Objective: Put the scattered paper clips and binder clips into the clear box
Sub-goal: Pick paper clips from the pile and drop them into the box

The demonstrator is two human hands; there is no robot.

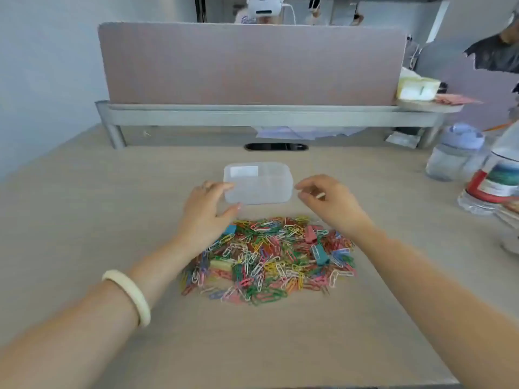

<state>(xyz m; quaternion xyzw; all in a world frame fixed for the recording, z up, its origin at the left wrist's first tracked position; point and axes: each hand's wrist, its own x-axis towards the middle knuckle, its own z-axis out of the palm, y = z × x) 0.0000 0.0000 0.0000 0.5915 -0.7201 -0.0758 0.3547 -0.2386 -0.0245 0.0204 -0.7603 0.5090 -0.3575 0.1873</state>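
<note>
The clear box (261, 189) stands on the desk beyond a heap of coloured paper clips (269, 265). Mixed into the heap are binder clips: a blue one (230, 229), a pink one (310, 235), a teal one (320, 254) and a yellow-green one (222, 264). My left hand (206, 211) holds the box's left end between fingers and thumb. By the box's right end my right hand (327, 202) hovers with loosely curled fingers that hold nothing. Whether it touches the box I cannot tell.
A pink divider panel (252, 63) on a grey rail closes off the desk's far side. At the right stand a lidded clear cup (455, 153) and a water bottle (494, 181). A cable slot (276, 147) lies behind the box.
</note>
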